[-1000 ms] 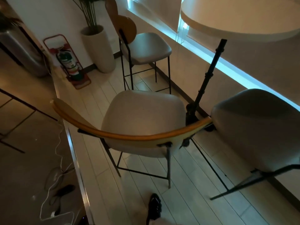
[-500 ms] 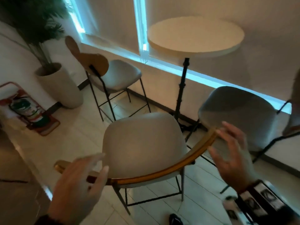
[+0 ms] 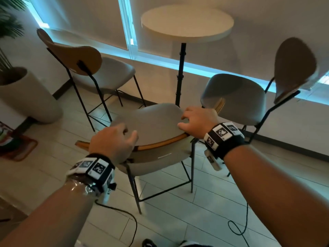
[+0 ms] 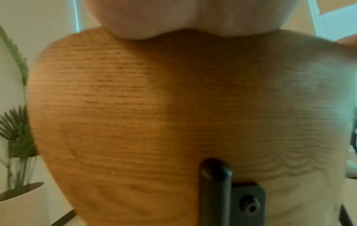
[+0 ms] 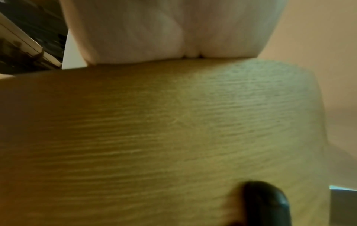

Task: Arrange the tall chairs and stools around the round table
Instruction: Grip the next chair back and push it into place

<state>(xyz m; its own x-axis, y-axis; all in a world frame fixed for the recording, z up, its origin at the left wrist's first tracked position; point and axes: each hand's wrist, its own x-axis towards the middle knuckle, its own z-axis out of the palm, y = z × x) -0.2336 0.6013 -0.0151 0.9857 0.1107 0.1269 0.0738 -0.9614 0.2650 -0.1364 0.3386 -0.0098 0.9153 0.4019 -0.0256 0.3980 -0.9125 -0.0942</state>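
Observation:
A tall chair [image 3: 151, 122] with a grey seat and black legs stands right in front of me, facing the round white table [image 3: 187, 22] on its black pole. My left hand [image 3: 114, 141] grips the left part of its curved wooden backrest [image 3: 160, 144], fingers curled over the top edge. My right hand [image 3: 199, 120] grips the backrest's right end the same way. The left wrist view shows the wood-grain backrest [image 4: 154, 107] close up under my palm [image 4: 193, 18]. In the right wrist view the backrest [image 5: 173, 130] fills the frame below my hand [image 5: 154, 30].
A second tall chair [image 3: 106, 72] stands left of the table and a third [image 3: 235, 97] to its right, very near the held chair. A large white planter [image 3: 23, 97] sits at the left wall. Black cables [image 3: 124, 213] trail on the tiled floor by my feet.
Both hands came into view, reached forward and closed on the near chair's backrest. The view rose to take in the whole table and the right chair's back.

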